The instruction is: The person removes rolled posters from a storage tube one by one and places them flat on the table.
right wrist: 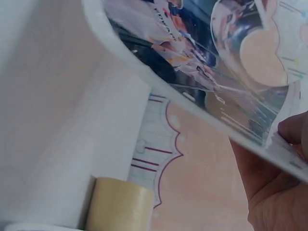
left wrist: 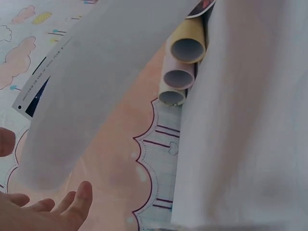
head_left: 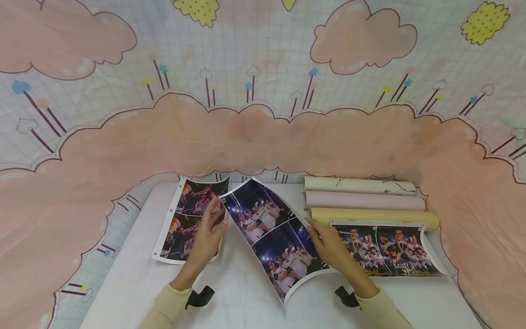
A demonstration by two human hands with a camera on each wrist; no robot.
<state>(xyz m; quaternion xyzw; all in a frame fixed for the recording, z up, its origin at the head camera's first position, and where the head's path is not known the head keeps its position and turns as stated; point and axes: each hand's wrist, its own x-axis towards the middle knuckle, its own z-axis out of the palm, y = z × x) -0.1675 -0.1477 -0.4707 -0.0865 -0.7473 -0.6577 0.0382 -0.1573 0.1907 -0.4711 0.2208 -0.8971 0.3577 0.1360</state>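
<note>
A curved glossy photo sheet (head_left: 283, 237) with two similar group pictures is raised above the white table (head_left: 246, 292). My right hand (head_left: 330, 242) pinches its right edge, thumb on the printed face. My left hand (head_left: 207, 240) is beside the upper left corner, its fingers spread. In the left wrist view the sheet's pale back (left wrist: 96, 86) comes down between the thumb and the fingers (left wrist: 83, 195), which are apart. Under my left hand lies another photo sheet (head_left: 170, 237) with two reddish pictures.
At the back right lie three rolls: a patterned cream roll (head_left: 357, 184), a pink roll (head_left: 365, 200) and a yellow roll (head_left: 423, 220). A poster sheet (head_left: 398, 251) with two dark pictures leans against the yellow one. Cloud-patterned cloth (head_left: 263, 137) rises behind the table.
</note>
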